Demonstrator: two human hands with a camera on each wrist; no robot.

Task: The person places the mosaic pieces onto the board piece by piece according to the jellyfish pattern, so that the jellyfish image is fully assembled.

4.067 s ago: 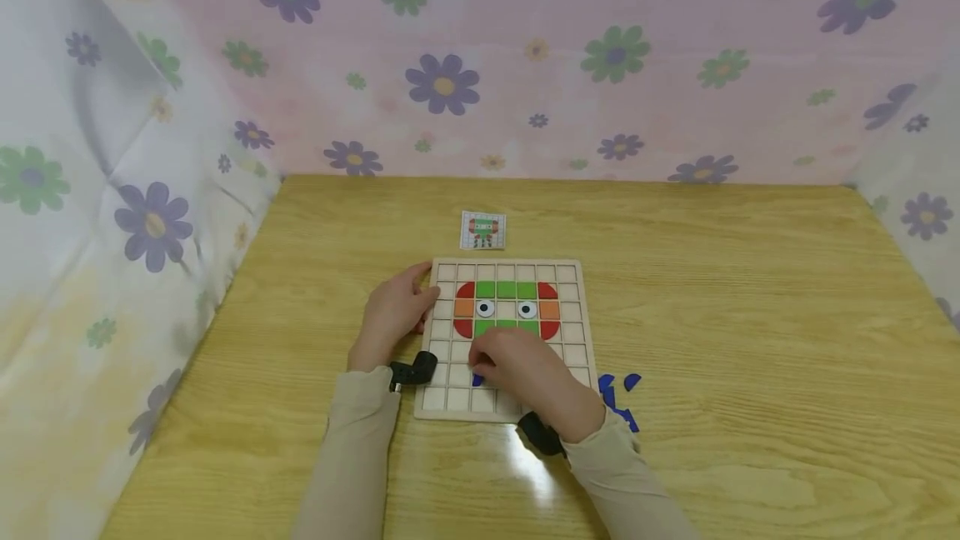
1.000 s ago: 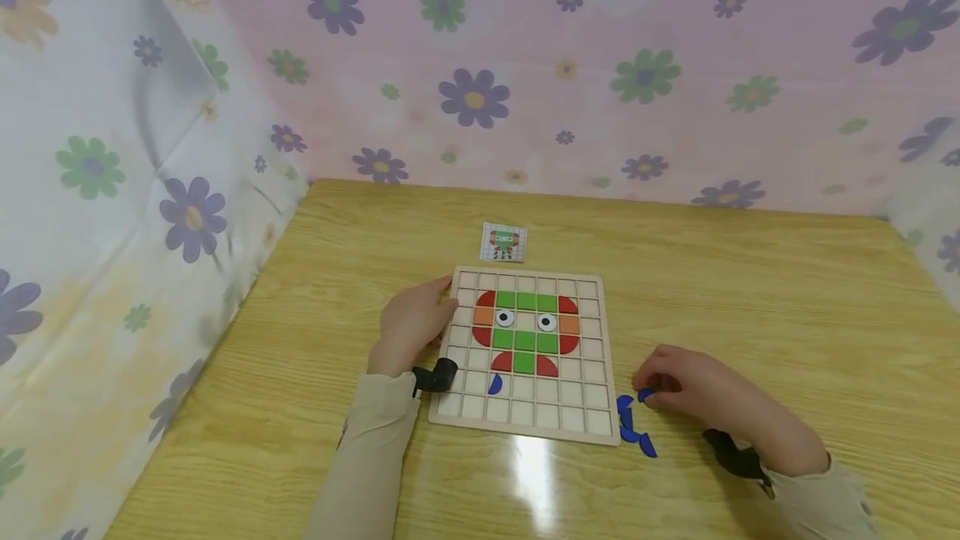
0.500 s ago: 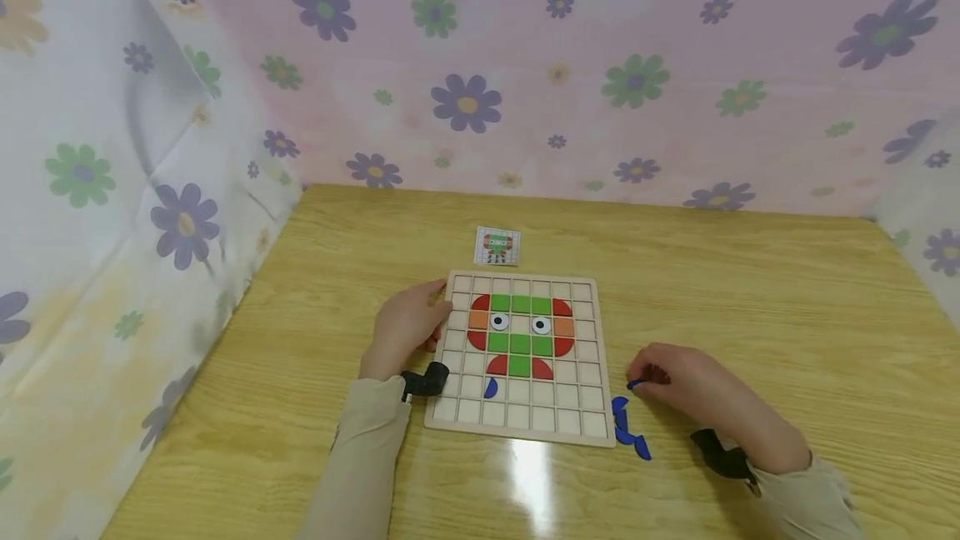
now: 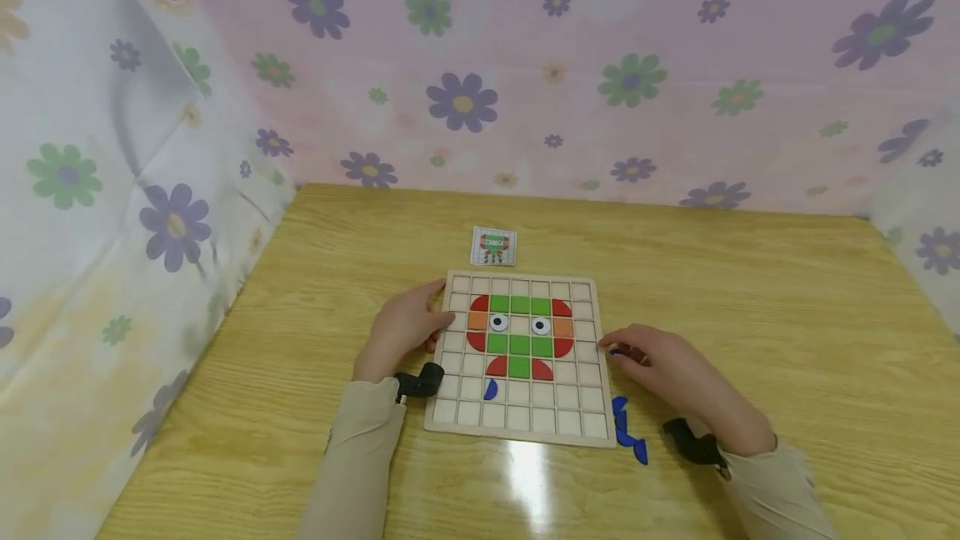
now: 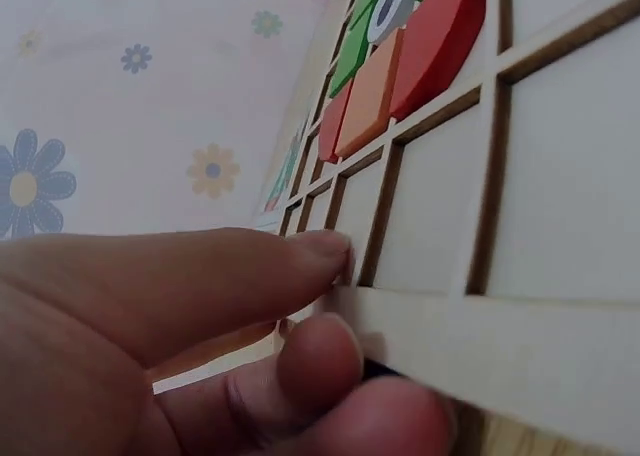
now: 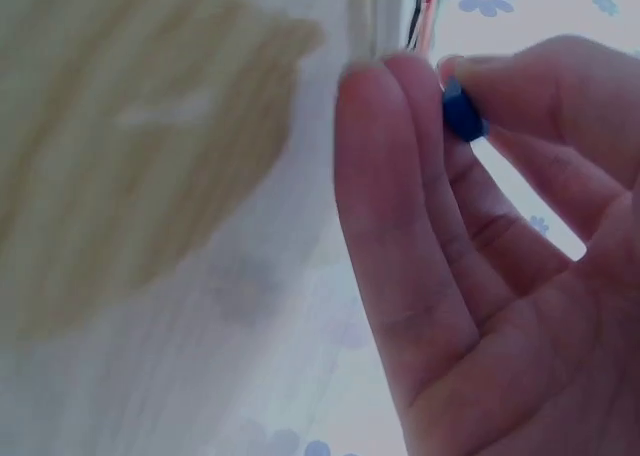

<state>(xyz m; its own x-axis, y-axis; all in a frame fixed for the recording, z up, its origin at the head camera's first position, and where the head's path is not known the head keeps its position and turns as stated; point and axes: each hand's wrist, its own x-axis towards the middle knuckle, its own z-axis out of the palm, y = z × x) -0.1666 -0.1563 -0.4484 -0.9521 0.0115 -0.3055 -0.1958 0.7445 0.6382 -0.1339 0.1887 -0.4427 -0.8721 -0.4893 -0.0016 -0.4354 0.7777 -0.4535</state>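
A wooden grid board (image 4: 570, 423) lies on the table, bearing a face of green squares (image 4: 519, 345), orange squares, red rounded pieces (image 4: 477, 341) and two eye discs (image 4: 540, 325). One blue half-round piece (image 4: 491, 390) sits in a cell below the face. My left hand (image 4: 401, 327) grips the board's left edge, thumb over the rim and fingers curled at its side in the left wrist view. Beside the right edge, my right hand (image 4: 671, 369) pinches a small blue piece (image 6: 462, 111) between thumb and finger; its full outline is hidden.
Several loose blue pieces (image 4: 622, 423) lie at the board's lower right corner. Behind the board is a small picture card (image 4: 493, 246) with a similar face on a grid. Flowered cloth (image 4: 525, 65) borders the table (image 4: 750, 290) at the back and sides.
My right hand has picked up a blue piece from the loose group and moved left and away from me, toward the board's right edge. The left hand keeps its place on the board.
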